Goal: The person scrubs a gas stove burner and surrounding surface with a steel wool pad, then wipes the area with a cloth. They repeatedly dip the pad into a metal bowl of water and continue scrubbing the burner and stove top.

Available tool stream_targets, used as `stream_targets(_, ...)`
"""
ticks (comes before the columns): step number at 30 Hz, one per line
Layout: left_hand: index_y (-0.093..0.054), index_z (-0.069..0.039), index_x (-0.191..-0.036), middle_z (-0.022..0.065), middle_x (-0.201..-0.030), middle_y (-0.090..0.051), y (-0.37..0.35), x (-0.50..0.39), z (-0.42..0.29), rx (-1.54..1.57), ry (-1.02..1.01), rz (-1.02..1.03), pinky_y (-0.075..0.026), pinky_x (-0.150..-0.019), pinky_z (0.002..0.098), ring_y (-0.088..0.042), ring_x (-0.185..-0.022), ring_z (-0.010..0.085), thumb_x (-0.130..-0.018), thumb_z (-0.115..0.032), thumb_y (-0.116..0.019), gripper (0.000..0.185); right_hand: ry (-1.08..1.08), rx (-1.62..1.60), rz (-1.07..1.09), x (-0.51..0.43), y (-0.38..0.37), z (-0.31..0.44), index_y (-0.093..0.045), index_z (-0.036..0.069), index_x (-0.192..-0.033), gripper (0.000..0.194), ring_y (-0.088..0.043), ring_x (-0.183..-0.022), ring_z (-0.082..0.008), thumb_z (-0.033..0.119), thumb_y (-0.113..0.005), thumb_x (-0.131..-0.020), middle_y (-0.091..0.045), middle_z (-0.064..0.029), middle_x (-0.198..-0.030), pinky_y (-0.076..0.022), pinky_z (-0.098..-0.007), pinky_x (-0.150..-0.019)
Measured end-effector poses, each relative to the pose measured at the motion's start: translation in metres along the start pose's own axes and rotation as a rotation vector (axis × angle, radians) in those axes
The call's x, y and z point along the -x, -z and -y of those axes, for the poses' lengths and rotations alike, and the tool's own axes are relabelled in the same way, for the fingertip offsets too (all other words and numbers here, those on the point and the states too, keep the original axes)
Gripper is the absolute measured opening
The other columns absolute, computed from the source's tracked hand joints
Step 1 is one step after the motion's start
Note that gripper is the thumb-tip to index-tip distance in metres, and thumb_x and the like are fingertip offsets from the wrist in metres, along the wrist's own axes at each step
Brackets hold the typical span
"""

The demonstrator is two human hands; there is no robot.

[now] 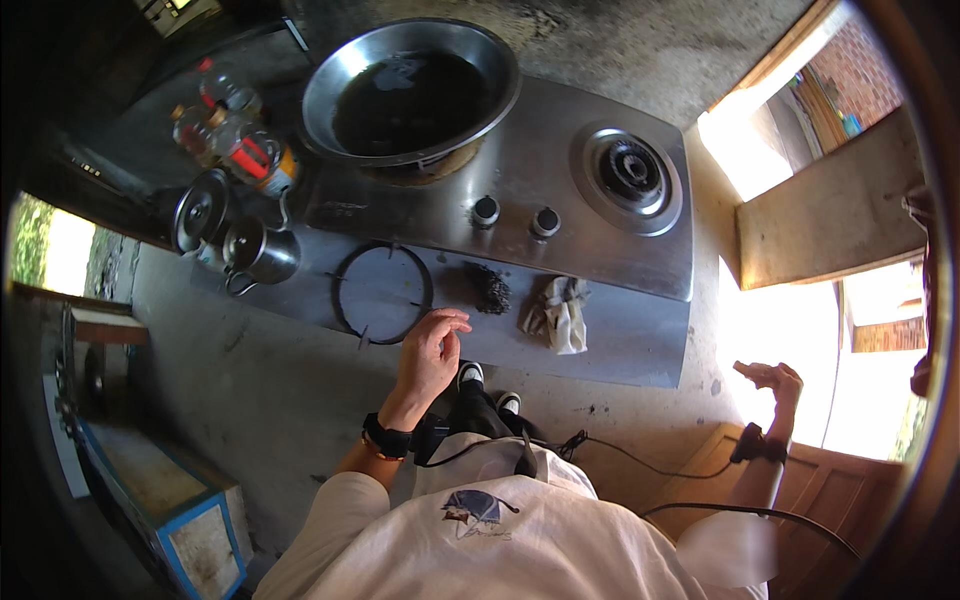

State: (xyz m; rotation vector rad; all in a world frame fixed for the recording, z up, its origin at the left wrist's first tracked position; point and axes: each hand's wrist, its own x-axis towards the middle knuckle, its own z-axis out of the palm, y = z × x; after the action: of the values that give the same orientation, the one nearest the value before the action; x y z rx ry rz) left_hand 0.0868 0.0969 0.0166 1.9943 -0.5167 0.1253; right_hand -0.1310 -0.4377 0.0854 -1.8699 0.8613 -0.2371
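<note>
My left hand [435, 349] hovers near the front edge of the grey counter [630, 352], its fingers loosely bent and nothing in them. Just beyond it lies a black ring-shaped pot support [338, 291] with short prongs. A dark steel-wool scourer [491, 289] and a crumpled, stained white cloth [566, 319] rest to the right of the ring. My right hand [776, 381] is out to the far right in front of the bright doorway, apart from the counter, fingers spread and seemingly empty. Behind the counter strip stands a steel two-burner gas stove [540, 142].
A wide metal basin [502, 82] of dark liquid sits over the left burner; the right burner [634, 171] is bare. Several plastic bottles [244, 154], a metal lid [201, 210] and a steel pot [270, 253] stand at left. A cable [660, 469] runs to my right wrist.
</note>
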Motion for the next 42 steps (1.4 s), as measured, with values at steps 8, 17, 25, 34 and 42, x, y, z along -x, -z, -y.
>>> stream_targets(8, -0.06, 0.002, -0.095, 0.0076, -0.098, -0.064, 0.101, -0.041, -0.031, 0.081, 0.01, -0.2, -0.046, -0.082, 0.0237, -0.061, -0.093, 0.0131, -0.087, 0.01, -0.044, 0.02, 0.426, -0.005, 0.189, 0.009, -0.09, 0.253, -0.057, -0.002, -0.107, 0.026, -0.058, -0.06, -0.0144, 0.019, -0.051, -0.092, -0.061, -0.0075, -0.074, -0.0467, -0.0253, -0.064)
stream_targets(17, -0.065, -0.001, -0.092, 0.0108, -0.07, -0.065, 0.159, -0.215, -0.006, -0.247, -0.054, 0.014, -0.05, -0.063, 0.0241, -0.067, -0.074, 0.0126, -0.088, -0.013, -0.058, 0.014, 0.741, 0.062, 0.222, -0.074, -0.367, 0.381, -0.064, 0.005, -0.108, 0.031, -0.062, -0.079, -0.0123, 0.022, -0.066, -0.082, -0.066, -0.0051, -0.09, -0.0503, -0.025, -0.068)
stream_targets(25, -0.066, -0.003, -0.097, 0.0166, -0.094, -0.066, 0.19, -0.281, 0.064, -0.704, -0.135, 0.459, -0.049, -0.079, 0.0372, -0.062, -0.092, 0.032, -0.079, -0.028, -0.067, 0.031, 0.712, 0.754, 0.186, -0.083, -0.455, 0.395, -0.07, 0.005, -0.093, 0.029, -0.063, -0.073, -0.0197, 0.029, -0.072, -0.076, -0.069, -0.0098, -0.082, -0.05, -0.0319, -0.068)
stream_targets(34, -0.056, -0.014, -0.122, 0.0136, -0.121, -0.058, 0.135, -0.321, 0.079, -0.916, -0.145, 1.08, -0.046, -0.092, 0.0396, -0.058, -0.107, 0.0322, -0.074, -0.024, -0.067, 0.051, 0.85, 1.329, 0.901, -0.093, -0.589, 0.358, -0.066, 0.007, -0.096, 0.032, -0.064, -0.077, -0.0267, 0.023, -0.073, -0.069, -0.068, -0.0136, -0.085, -0.0507, -0.0378, -0.066)
stream_targets(42, -0.069, -0.008, -0.095, 0.0164, -0.096, -0.066, 0.16, -0.362, 0.089, -0.564, 0.059, 1.087, -0.05, -0.075, 0.0341, -0.062, -0.089, 0.0296, -0.074, -0.009, -0.056, 0.024, 0.323, 0.998, 1.098, -0.128, -0.59, 0.358, -0.069, 0.004, -0.093, 0.024, -0.065, -0.082, -0.0299, 0.01, -0.066, -0.07, -0.068, -0.0144, -0.087, -0.0525, -0.0366, -0.069)
